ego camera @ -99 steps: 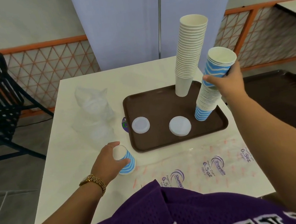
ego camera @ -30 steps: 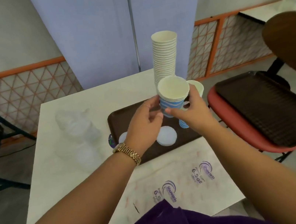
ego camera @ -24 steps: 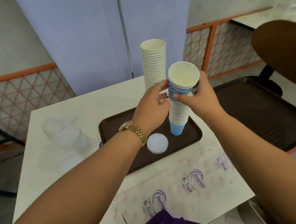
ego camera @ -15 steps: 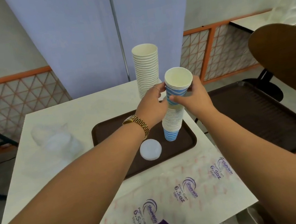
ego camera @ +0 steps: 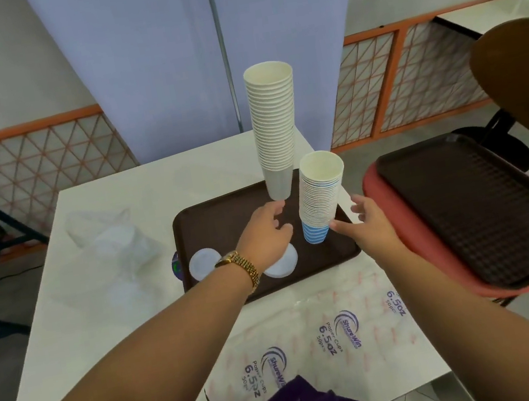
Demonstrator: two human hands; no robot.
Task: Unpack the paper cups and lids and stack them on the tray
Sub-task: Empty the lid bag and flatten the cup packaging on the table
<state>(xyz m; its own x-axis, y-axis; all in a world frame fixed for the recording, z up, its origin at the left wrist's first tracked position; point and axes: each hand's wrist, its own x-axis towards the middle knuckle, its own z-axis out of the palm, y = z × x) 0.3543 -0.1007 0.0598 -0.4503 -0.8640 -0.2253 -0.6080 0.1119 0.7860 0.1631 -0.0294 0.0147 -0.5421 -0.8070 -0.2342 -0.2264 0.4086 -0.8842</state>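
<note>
A pale, smooth desk carries a dark brown, round-cornered plastic tray near its right edge. On the tray stand a tall plain white paper cup stack and, just right of it, a shorter blue-striped cup stack. Crumpled clear wrapping lies left. Two flat round white lids sit at the tray's near side. The left hand and right hand, fingers loosely spread, flank the striped stack, holding nothing.

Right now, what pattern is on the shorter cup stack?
Blue and white wavy stripes on the shorter cup stack, clearest on its bottom cup in the head view.
</note>
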